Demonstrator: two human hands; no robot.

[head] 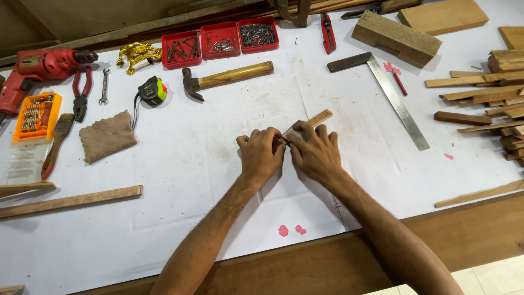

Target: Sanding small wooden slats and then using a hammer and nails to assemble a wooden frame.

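A short wooden strip (315, 119) lies on the white-covered bench (191, 164), angled up to the right. My left hand (261, 155) and my right hand (314, 153) meet at its near end, knuckles up, fingers curled and pinching it together. A grey patch on the strip under my right fingers may be sandpaper; I cannot tell. The strip's near end is hidden by my fingers.
A hammer (226, 78), tape measure (152, 90), red trays of nails (220, 39), brown cloth (107, 137), pliers (81, 93), brush (54, 145), bit case (37, 116) and red drill (35, 68) lie left and behind. A try square (390, 93), wood blocks (396, 38) and stacked strips (491, 104) lie right.
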